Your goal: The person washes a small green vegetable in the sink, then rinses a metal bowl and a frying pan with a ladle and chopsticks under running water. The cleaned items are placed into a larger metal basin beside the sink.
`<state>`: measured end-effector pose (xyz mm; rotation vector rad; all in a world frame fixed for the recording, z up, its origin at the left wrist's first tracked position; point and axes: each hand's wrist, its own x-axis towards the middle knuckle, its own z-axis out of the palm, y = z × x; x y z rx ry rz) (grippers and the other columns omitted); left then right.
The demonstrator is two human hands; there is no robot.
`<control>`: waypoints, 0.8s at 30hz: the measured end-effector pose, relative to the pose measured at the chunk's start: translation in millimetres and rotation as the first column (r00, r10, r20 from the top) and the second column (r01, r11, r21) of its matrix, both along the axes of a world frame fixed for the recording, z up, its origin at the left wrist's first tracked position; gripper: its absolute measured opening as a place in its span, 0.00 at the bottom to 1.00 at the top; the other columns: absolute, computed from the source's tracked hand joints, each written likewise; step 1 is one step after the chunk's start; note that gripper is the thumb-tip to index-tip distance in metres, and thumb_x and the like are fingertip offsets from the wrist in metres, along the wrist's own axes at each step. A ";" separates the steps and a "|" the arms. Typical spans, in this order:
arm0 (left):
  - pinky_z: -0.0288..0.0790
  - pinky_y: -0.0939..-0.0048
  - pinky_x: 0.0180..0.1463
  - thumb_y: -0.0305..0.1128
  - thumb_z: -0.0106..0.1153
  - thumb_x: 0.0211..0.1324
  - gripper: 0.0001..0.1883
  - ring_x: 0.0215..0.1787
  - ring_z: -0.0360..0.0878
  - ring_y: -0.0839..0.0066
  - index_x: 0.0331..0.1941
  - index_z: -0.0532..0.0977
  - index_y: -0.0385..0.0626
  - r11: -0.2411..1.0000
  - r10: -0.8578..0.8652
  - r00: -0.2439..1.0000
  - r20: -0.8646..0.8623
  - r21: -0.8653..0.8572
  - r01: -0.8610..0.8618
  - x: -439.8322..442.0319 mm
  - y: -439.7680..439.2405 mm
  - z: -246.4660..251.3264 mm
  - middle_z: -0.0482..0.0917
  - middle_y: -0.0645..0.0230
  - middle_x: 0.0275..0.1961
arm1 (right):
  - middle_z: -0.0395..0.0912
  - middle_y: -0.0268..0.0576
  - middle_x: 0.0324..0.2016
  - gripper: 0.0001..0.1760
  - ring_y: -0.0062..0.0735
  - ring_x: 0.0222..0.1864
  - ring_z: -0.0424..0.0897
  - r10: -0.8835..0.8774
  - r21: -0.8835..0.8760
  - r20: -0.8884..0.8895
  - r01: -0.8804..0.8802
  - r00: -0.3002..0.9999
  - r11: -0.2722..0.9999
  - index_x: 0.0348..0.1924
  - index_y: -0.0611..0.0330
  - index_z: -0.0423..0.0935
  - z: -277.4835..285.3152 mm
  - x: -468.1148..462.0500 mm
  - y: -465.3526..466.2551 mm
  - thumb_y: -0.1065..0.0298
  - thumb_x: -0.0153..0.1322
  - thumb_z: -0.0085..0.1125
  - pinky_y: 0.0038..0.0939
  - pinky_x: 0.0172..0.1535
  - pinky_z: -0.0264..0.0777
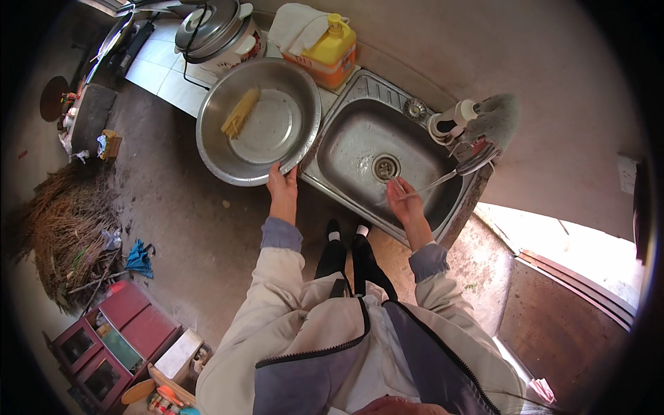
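My left hand (283,185) grips the near rim of a wide stainless steel basin (207,150), which is at the left edge of the sink. Inside the basin lies a yellowish bundle that looks like a scrubbing brush (241,112). Over the steel sink (342,129), near its drain (386,167), my right hand (404,199) is under a stream of water from the faucet (474,160). Its fingers are partly curled, and whether they hold anything small is unclear.
A yellow and orange pump jug (332,57) with a white cloth (298,26) on it stands behind the basin, beside a lidded electric cooker (223,41). White bottles (451,124) are at the sink's back right corner. Brushwood (67,228) and a red cabinet (124,332) are at left.
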<state>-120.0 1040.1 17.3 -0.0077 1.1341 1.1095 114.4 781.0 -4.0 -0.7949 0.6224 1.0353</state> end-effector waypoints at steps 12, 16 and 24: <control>0.86 0.62 0.36 0.23 0.56 0.58 0.20 0.42 0.84 0.65 0.55 0.69 0.40 0.892 -0.452 0.862 -0.229 -0.129 0.433 -63.3 -139.9 107.7 0.78 0.61 0.47 | 0.78 0.47 0.50 0.18 0.36 0.46 0.81 0.213 -0.311 0.384 -0.091 0.898 0.946 0.59 0.63 0.70 88.5 -4.5 -56.1 0.71 0.76 0.50 0.33 0.48 0.79; 0.86 0.60 0.38 0.23 0.54 0.59 0.18 0.43 0.85 0.62 0.53 0.69 0.33 0.740 -0.673 0.714 -0.194 -0.199 0.643 -52.1 -164.5 116.8 0.78 0.56 0.48 | 0.80 0.46 0.47 0.15 0.32 0.43 0.81 0.248 -0.363 0.650 0.007 0.719 0.932 0.55 0.64 0.75 120.3 9.6 -70.9 0.69 0.77 0.51 0.29 0.44 0.79; 0.87 0.59 0.41 0.24 0.55 0.58 0.16 0.40 0.86 0.62 0.50 0.72 0.31 0.495 -0.868 0.476 -0.139 -0.194 0.847 -29.3 -198.9 112.0 0.81 0.55 0.44 | 0.80 0.49 0.50 0.22 0.47 0.49 0.80 0.622 -0.709 0.570 0.061 -0.537 0.703 0.56 0.55 0.78 98.0 25.0 -6.2 0.69 0.68 0.61 0.39 0.53 0.73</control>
